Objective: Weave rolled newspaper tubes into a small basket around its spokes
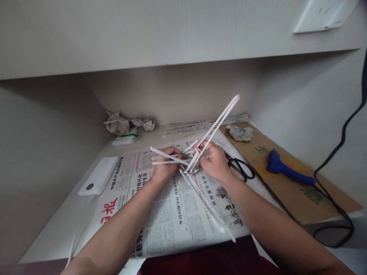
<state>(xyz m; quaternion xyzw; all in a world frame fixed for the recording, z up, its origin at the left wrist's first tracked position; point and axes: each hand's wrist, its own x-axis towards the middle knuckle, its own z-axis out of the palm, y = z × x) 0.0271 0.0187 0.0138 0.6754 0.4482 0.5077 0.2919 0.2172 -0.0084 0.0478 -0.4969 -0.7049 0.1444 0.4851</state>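
Over the spread newspaper [160, 214], both hands are closed around a small woven piece of rolled paper strips [190, 164]. Long strips stick out of it to the left, toward me and up to the right, where a pair of white strips [218, 124] rises high. My left hand [168, 164] grips the left side of the piece. On the opposite side my right hand [213, 158] pinches near the base of the raised pair. The fingertips partly hide the woven middle. Black-handled scissors [242, 168] lie just right of my right hand, their blades hidden.
A blue glue gun [289, 172] rests on a cardboard sheet [275, 191] at right, its black cord [341, 152] looping upward. Rolled paper sticks [183, 128] lie along the back. A white power bank [99, 176] with a cable is at left. Bagged items [117, 124] stand in the back left corner.
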